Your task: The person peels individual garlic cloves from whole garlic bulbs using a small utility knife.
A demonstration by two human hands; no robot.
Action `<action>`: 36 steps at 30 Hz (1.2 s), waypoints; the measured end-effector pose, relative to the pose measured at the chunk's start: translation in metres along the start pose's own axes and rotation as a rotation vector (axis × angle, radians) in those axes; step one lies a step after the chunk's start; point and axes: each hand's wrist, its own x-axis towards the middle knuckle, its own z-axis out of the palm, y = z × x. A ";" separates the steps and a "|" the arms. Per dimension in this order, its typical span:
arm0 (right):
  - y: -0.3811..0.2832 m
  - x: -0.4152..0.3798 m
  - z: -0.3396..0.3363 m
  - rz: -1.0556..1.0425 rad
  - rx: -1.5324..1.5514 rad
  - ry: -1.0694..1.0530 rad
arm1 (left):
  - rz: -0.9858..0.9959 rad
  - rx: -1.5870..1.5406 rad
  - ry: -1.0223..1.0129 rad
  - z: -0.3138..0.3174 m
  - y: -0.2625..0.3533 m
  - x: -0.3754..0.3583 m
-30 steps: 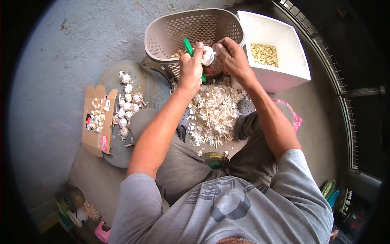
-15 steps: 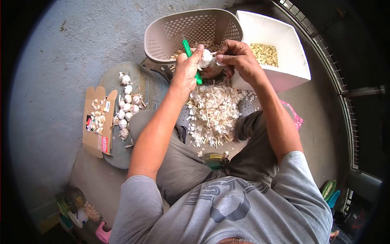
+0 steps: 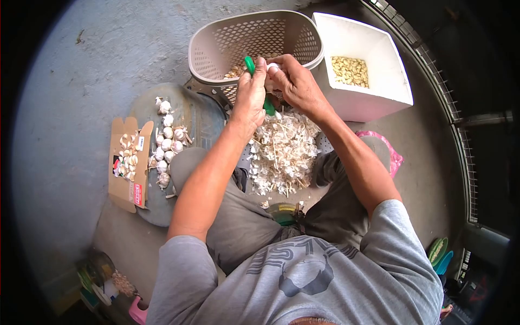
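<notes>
Green plastic catches our eye first: a slim green-handled tool [image 3: 249, 65] slants through the left hand [image 3: 252, 98], its handle showing above and below the fist. That left grip is closed around it, and pressed against it we see a white garlic bulb [image 3: 273, 65], mostly hidden by fingers. Over on the right side of the bulb, we have the right hand [image 3: 299, 84], its grip closed too, thumb and forefinger pinching the garlic. So the bulb sits between both hands, just on the near side of a beige perforated plastic basket [image 3: 203, 66], with pale cloves [image 3: 236, 71] inside it. To the basket's right, close beside it, we get a white square-sided box [image 3: 397, 76] with yellowish peeled cloves [image 3: 351, 71] on its floor.

Looking nearer, below the hands, we find a heap of dry, cream-coloured garlic skins [image 3: 284, 154] spread between the feet. Off to the left we spot a grey-blue rounded surface [image 3: 209, 112], carrying a cluster of whole white garlic bulbs [image 3: 168, 133]. Left of that cluster, we have an unfolded brown cardboard box [image 3: 118, 187] with loose unpeeled cloves [image 3: 128, 156] on it. And on the right, beyond the knee, we catch a crumpled pink plastic bag [image 3: 396, 161] on the floor.
</notes>
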 end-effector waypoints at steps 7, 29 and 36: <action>0.010 -0.002 0.008 0.220 0.441 0.032 | 0.117 0.106 0.069 0.005 0.007 -0.005; -0.005 0.005 0.008 0.074 0.208 -0.032 | 0.081 0.084 0.154 0.007 0.014 -0.012; -0.003 0.006 0.007 0.077 0.241 -0.031 | 0.072 0.033 0.137 0.003 0.012 -0.012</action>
